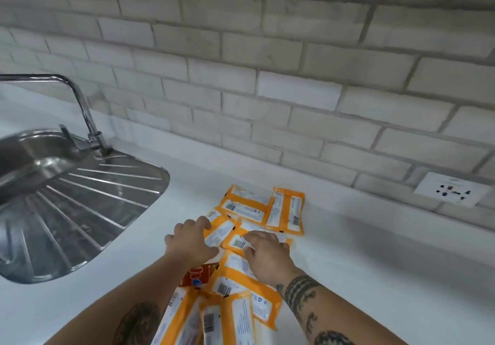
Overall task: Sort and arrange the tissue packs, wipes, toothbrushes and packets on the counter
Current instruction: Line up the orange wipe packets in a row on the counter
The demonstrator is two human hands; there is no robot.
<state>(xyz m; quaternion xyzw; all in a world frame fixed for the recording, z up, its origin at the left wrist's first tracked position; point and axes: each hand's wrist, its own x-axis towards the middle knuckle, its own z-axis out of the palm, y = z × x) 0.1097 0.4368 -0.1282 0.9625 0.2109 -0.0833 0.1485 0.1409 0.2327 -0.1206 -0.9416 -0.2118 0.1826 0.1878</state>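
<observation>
Several orange and white wipe packs lie face down in a loose row on the white counter, running from near the wall toward me. One pack lies closest to the wall. My left hand reaches over the left side of the pile, its fingertips curled onto the edge of a pack. On the barcode pack in the middle, my right hand rests with its fingers bent over it. A red packet peeks out between my forearms. The picture is blurred.
A steel sink with a ribbed drainboard and a tall tap sits at the left. A brick-pattern wall runs behind the counter. A white wall socket is at the right.
</observation>
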